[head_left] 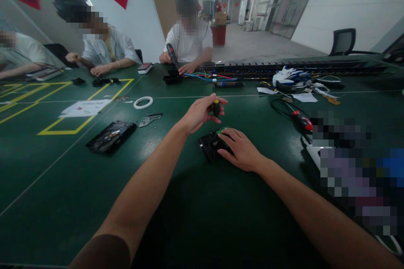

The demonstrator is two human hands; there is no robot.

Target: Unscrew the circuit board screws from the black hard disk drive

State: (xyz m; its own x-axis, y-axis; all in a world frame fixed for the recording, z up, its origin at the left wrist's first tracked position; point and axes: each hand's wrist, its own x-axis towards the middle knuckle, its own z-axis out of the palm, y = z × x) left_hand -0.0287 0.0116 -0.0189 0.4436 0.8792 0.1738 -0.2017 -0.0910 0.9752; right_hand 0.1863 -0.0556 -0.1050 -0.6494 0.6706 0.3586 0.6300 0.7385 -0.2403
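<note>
My left hand [203, 113] has its fingers around the dark and yellow handle of a small screwdriver [216, 108], held upright with its shaft pointing down. Below it, a black rectangular device [208, 146] with a bit of green board at its far edge lies on the green table [176, 218]. My right hand [238, 147] rests on the right side of this device, thumb and fingers curved over its edges. The screwdriver tip is too small to make out against the device.
An opened black case [111, 136], a circuit board piece [150, 119] and a white ring [143, 102] lie left. A red-black screwdriver [302, 120], cables and gloves [290, 76] are right. Several people sit across the table.
</note>
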